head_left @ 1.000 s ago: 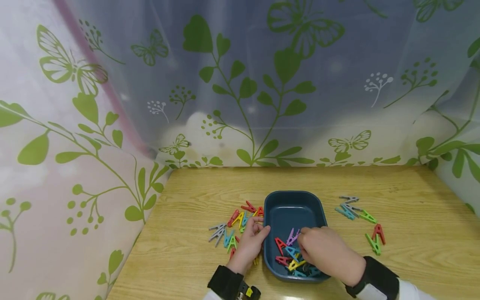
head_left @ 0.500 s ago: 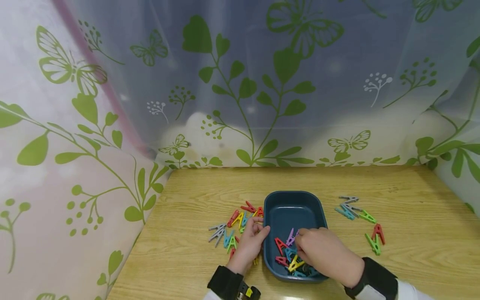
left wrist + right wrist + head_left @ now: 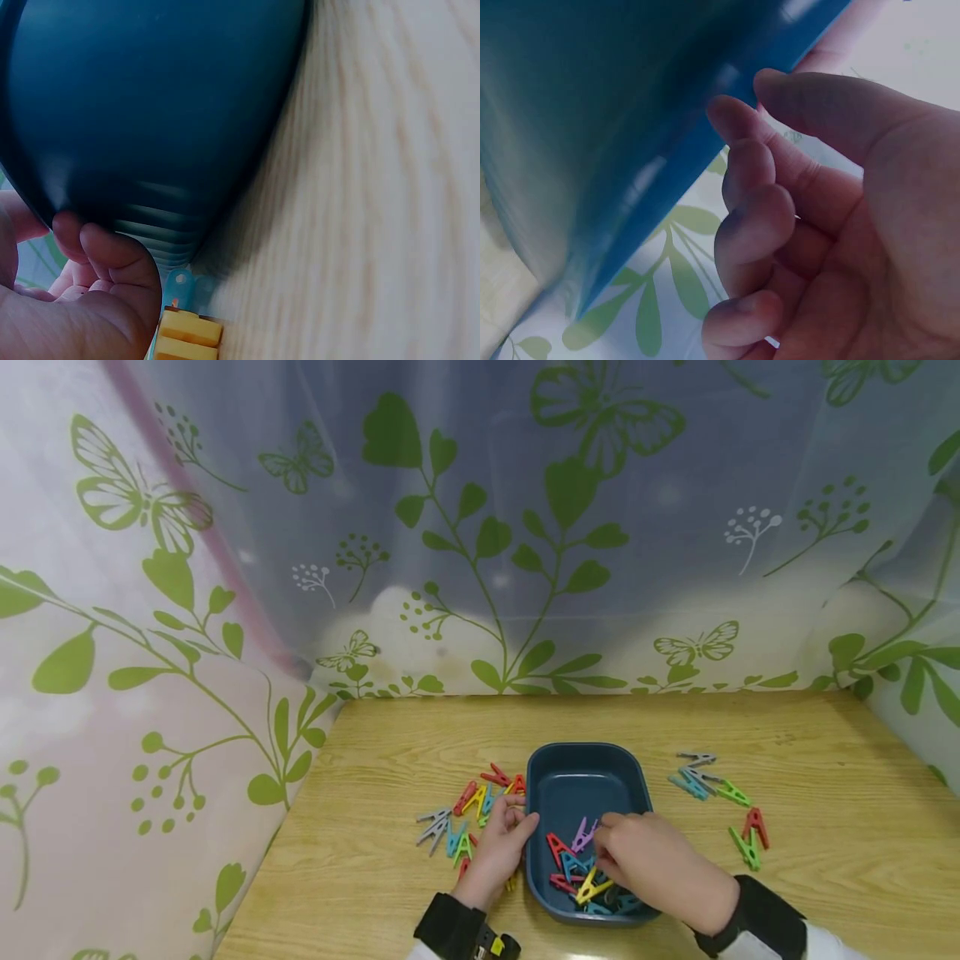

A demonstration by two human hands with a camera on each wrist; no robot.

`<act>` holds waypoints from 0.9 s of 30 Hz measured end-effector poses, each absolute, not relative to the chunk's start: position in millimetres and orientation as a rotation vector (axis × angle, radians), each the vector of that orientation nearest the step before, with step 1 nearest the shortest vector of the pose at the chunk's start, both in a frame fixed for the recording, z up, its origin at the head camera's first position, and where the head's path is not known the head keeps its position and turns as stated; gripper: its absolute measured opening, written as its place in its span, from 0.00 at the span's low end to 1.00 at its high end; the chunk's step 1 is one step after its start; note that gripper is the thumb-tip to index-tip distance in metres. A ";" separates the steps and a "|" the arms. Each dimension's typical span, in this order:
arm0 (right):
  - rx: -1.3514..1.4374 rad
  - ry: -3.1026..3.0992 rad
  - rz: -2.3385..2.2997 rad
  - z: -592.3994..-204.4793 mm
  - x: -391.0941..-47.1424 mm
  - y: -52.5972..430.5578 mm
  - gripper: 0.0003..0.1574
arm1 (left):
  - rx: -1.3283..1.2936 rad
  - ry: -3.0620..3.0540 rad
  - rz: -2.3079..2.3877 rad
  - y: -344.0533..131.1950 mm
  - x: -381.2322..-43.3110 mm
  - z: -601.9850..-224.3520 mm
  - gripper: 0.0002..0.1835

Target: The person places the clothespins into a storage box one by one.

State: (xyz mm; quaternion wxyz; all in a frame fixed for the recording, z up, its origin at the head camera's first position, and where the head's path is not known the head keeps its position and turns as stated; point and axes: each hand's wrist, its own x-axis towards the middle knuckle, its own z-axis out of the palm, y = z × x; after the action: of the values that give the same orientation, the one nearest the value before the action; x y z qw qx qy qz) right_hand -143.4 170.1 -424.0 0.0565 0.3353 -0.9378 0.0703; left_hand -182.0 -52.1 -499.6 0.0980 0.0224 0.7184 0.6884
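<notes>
A dark blue plastic bin (image 3: 588, 793) stands on the table with several clothespins in its near half. Among these are a purple clothespin (image 3: 581, 837), a yellow clothespin (image 3: 592, 888) and a blue clothespin (image 3: 572, 866). My left hand (image 3: 498, 839) grips the bin's left rim, its fingers curled against the outer wall in the left wrist view. Over the bin's right side my right hand (image 3: 648, 860) reaches in beside the purple clothespin. Its fingers (image 3: 754, 221) are bent, with thumb and index tips close together in the right wrist view. Whether anything is between them is unclear.
Left of the bin lies a loose group of clothespins, grey ones (image 3: 435, 828) among them. Several more, including a red one (image 3: 756, 827) and green ones, lie to the right. A patterned curtain (image 3: 480, 527) borders the wooden table (image 3: 405, 735) at the back and sides.
My right hand has shifted slightly left, then back right, within the bin. The blue clothespin has moved a little to the left. My left hand has stayed at the rim.
</notes>
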 end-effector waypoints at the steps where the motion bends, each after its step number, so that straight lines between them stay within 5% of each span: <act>1: 1.012 -2.847 0.218 -423.0 -143.7 171.1 0.12 | 0.069 2.123 2.039 -52.0 -182.1 -499.9 0.18; 27: 0.567 -2.948 0.382 -420.5 -176.1 230.7 0.05 | 0.072 2.124 2.041 -52.0 -182.3 -499.0 0.18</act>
State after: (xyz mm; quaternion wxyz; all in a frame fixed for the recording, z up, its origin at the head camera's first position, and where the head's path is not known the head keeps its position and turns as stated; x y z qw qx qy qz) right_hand -176.1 230.7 -420.5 0.0578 0.1872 -0.9725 0.1259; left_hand -182.3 -52.0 -499.0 0.0975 0.0244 0.7174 0.6894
